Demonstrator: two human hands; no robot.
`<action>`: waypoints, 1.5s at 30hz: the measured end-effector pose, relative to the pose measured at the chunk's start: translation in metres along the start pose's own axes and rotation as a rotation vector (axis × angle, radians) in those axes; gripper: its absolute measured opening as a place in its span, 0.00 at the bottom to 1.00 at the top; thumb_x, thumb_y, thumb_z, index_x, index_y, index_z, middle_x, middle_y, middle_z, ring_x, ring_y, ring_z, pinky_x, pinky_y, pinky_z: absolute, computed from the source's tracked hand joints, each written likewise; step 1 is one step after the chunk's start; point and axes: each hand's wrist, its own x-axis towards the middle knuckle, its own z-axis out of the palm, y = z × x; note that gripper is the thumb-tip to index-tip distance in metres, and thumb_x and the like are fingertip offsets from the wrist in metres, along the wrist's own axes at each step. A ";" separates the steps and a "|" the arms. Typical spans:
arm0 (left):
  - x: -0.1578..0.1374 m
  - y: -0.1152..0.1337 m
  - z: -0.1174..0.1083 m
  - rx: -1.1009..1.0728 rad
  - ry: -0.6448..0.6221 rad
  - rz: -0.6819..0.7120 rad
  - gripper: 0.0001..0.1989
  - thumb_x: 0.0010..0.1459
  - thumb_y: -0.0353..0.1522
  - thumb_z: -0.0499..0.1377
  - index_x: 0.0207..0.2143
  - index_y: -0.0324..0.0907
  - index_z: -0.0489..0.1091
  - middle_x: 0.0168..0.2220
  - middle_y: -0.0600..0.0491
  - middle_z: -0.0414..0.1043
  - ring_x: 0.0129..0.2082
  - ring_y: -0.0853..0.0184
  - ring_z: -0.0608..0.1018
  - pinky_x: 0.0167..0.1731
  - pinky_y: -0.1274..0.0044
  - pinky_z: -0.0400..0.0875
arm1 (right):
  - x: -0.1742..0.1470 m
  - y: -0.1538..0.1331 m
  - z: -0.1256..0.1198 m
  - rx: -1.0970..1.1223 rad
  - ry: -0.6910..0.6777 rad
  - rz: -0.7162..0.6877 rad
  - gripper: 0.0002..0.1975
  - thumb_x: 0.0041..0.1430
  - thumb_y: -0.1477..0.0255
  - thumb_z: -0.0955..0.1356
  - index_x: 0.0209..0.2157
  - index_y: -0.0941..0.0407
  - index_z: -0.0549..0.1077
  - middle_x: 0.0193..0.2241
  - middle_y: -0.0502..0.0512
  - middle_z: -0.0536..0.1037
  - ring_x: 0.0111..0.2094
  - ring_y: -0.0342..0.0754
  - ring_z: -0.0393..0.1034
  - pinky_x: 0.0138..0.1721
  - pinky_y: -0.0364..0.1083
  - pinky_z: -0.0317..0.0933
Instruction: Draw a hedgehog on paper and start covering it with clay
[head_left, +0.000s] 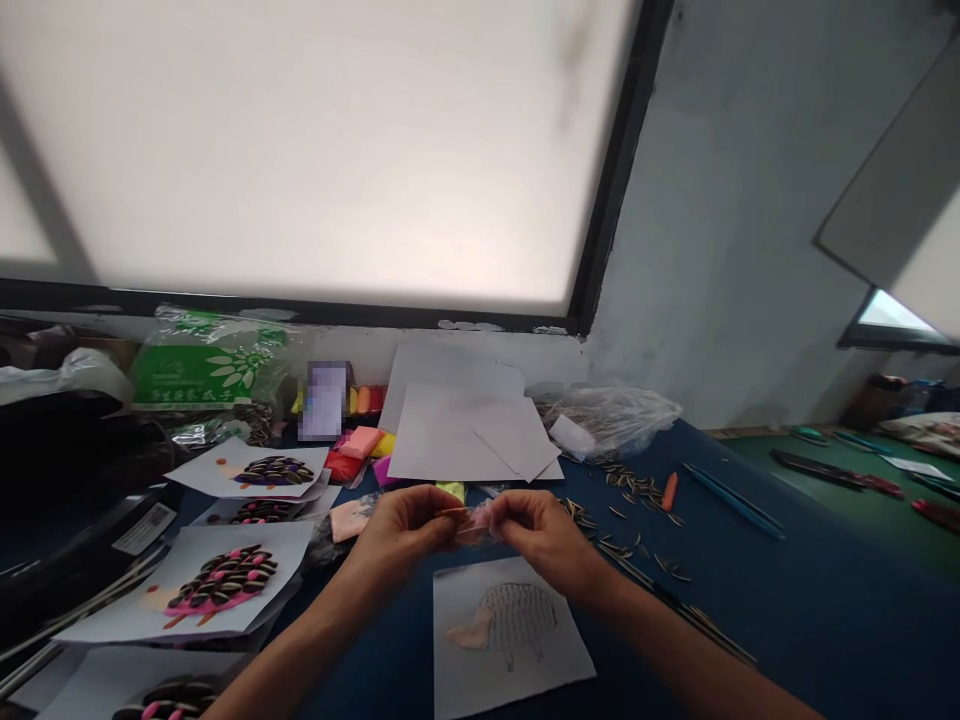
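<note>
My left hand (412, 525) and my right hand (544, 535) are raised over the near part of the table, fingertips pinched. Between them is a crinkled clear plastic wrapper (477, 522), with something pinkish-orange showing through; both hands grip it. Just below lies a sheet of paper (457, 690) with a hedgehog drawn in pencil (521, 620). Its face area is covered with peach clay (470, 632). Beside my left hand sits a block of peach clay (351, 519) in plastic.
Hedgehog pictures made with seeds and clay (225, 582) lie at left. Coloured clay packs (362, 442) and white paper sheets (465, 430) are behind my hands. At right are loose sunflower seeds (630, 482), an orange stick (670, 491), blue tweezers (735, 500) and a clear bag (622, 415).
</note>
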 end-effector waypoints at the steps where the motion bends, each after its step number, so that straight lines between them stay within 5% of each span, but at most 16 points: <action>1: 0.000 0.000 -0.001 -0.002 -0.011 0.003 0.18 0.41 0.41 0.72 0.31 0.40 0.75 0.31 0.52 0.80 0.34 0.60 0.82 0.39 0.70 0.75 | 0.000 -0.001 0.000 0.003 -0.001 0.000 0.07 0.55 0.75 0.68 0.27 0.57 0.78 0.26 0.51 0.76 0.33 0.47 0.71 0.39 0.47 0.64; 5: 0.001 -0.002 -0.003 -0.003 -0.062 0.015 0.16 0.42 0.36 0.72 0.33 0.40 0.75 0.32 0.51 0.81 0.34 0.60 0.82 0.38 0.71 0.74 | -0.001 -0.003 0.002 0.018 -0.014 -0.005 0.07 0.56 0.71 0.71 0.31 0.57 0.82 0.28 0.54 0.80 0.36 0.51 0.74 0.41 0.50 0.67; 12: 0.001 -0.004 0.001 0.006 -0.082 0.029 0.16 0.43 0.41 0.69 0.27 0.41 0.69 0.20 0.57 0.74 0.20 0.69 0.74 0.23 0.77 0.68 | -0.007 -0.010 0.009 0.006 -0.017 -0.044 0.06 0.58 0.73 0.71 0.35 0.54 0.83 0.33 0.53 0.81 0.38 0.49 0.75 0.42 0.48 0.67; 29: -0.002 -0.002 0.007 0.047 -0.121 0.012 0.21 0.43 0.47 0.71 0.28 0.41 0.70 0.21 0.55 0.74 0.22 0.67 0.76 0.25 0.76 0.71 | -0.010 -0.012 0.010 -0.394 0.075 -0.180 0.08 0.58 0.79 0.71 0.30 0.55 0.83 0.28 0.52 0.80 0.30 0.47 0.71 0.32 0.45 0.62; 37: -0.002 -0.001 0.005 0.036 -0.129 0.006 0.22 0.44 0.48 0.70 0.25 0.41 0.67 0.20 0.55 0.73 0.20 0.68 0.74 0.22 0.78 0.67 | -0.013 -0.012 0.013 -0.514 0.121 -0.275 0.07 0.60 0.76 0.71 0.30 0.52 0.82 0.42 0.56 0.77 0.42 0.51 0.73 0.43 0.49 0.67; 45: -0.005 -0.003 0.005 -0.028 -0.127 -0.004 0.21 0.47 0.45 0.71 0.32 0.42 0.68 0.20 0.61 0.68 0.17 0.74 0.67 0.17 0.83 0.56 | -0.013 -0.010 0.017 -0.466 0.111 -0.360 0.08 0.62 0.77 0.68 0.32 0.54 0.79 0.34 0.55 0.79 0.37 0.49 0.75 0.38 0.46 0.70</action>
